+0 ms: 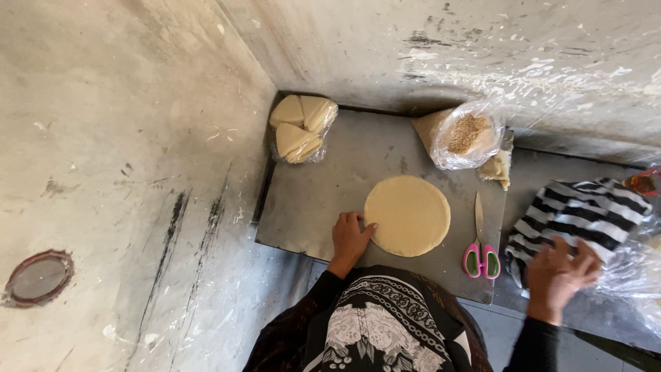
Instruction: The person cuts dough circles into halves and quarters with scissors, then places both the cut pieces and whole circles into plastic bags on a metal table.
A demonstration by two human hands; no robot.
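A round flat disc of pale dough lies on a grey metal board. My left hand rests on the board with its thumb against the disc's left edge. My right hand is out to the right, blurred, its fingers on a black-and-white striped cloth and clear plastic sheet. Whether it grips them I cannot tell. Pink-handled scissors lie on the board between the disc and the cloth.
A clear bag of folded dough wedges sits at the board's far left corner. A plastic bag of seeds and a dough scrap are at the far right. Stained concrete walls close in behind and left.
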